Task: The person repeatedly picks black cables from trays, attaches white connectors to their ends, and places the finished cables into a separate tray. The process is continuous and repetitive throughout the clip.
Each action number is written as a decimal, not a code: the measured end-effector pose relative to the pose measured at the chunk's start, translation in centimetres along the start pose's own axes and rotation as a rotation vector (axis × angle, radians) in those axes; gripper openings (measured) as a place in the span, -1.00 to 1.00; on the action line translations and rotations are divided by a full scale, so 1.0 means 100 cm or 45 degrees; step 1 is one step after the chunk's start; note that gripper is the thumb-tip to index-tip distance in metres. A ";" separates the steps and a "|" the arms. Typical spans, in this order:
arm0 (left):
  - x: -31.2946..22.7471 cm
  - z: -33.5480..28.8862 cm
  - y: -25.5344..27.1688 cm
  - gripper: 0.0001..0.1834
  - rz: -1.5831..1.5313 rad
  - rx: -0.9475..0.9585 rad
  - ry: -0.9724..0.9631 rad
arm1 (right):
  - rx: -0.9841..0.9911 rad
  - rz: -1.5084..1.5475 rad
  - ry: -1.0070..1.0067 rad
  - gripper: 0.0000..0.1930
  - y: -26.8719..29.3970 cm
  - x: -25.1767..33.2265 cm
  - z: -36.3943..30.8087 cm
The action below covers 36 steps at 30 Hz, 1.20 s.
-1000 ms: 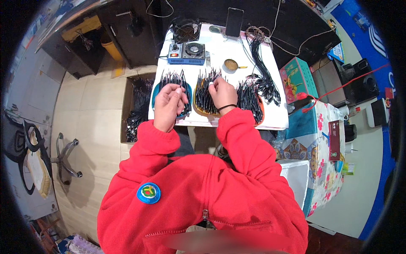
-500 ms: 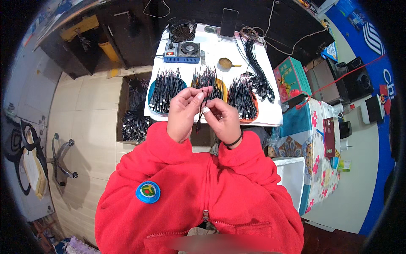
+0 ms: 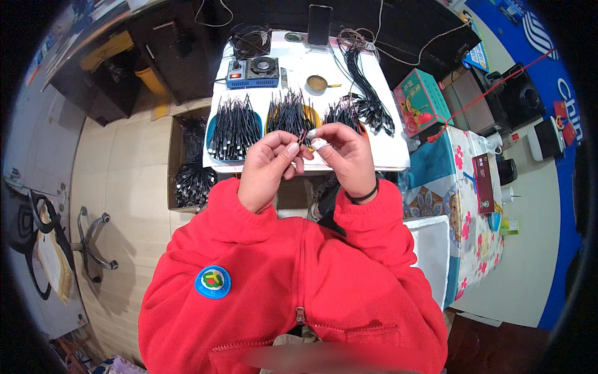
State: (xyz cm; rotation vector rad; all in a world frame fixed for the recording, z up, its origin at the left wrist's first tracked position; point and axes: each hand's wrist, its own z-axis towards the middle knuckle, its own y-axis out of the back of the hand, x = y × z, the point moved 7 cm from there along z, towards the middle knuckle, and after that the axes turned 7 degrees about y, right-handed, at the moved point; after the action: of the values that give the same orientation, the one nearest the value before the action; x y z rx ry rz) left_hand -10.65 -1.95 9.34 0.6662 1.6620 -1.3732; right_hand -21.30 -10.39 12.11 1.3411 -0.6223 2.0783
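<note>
Two bare hands (image 3: 270, 163), fingertips pinched nearly closed on one thin black cable (image 3: 303, 136), above the smooth white tabletop's (image 3: 293, 70) near side, three rounded trays (image 3: 210, 132), blue, yellow, orange, heaped with black-sheathed wires (image 3: 233, 128) beyond

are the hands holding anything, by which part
The left hand pinches a thin dark cable; which part, and whether the right hand grips it, cannot be told.

Tiled floor (image 3: 128, 156), dark cabinets (image 3: 184, 71), blue panel (image 3: 558, 283) (right)
</note>
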 end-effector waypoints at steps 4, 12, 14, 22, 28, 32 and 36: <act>0.006 -0.001 -0.003 -0.91 0.008 0.020 0.052 | 0.050 0.041 -0.073 -0.86 -0.004 -0.003 -0.001; 0.008 -0.002 0.001 -0.90 0.030 -0.012 0.014 | -0.095 -0.075 0.077 -0.92 -0.001 0.002 -0.008; 0.009 -0.003 0.001 -0.89 0.036 -0.037 0.009 | -0.147 -0.155 0.136 -0.93 -0.001 0.005 -0.011; 0.005 -0.006 0.005 -0.90 0.070 -0.173 -0.037 | -0.063 -0.984 0.839 -0.85 -0.028 0.049 -0.024; 0.011 -0.009 0.003 -0.92 -0.086 0.021 0.181 | -0.039 -0.040 -0.138 -0.86 0.005 -0.003 -0.011; 0.013 -0.008 0.000 -0.93 -0.100 0.061 0.190 | 0.069 0.009 -0.163 -0.86 0.001 -0.009 -0.010; 0.013 -0.006 -0.002 -0.93 -0.039 0.100 0.131 | 0.052 -0.038 -0.137 -0.86 0.003 -0.006 -0.011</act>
State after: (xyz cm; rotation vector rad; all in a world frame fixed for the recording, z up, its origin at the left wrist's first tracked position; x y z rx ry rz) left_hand -11.57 -1.59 8.37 0.7706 1.7125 -1.4536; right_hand -21.99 -10.00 11.10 1.4844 -0.6040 2.0160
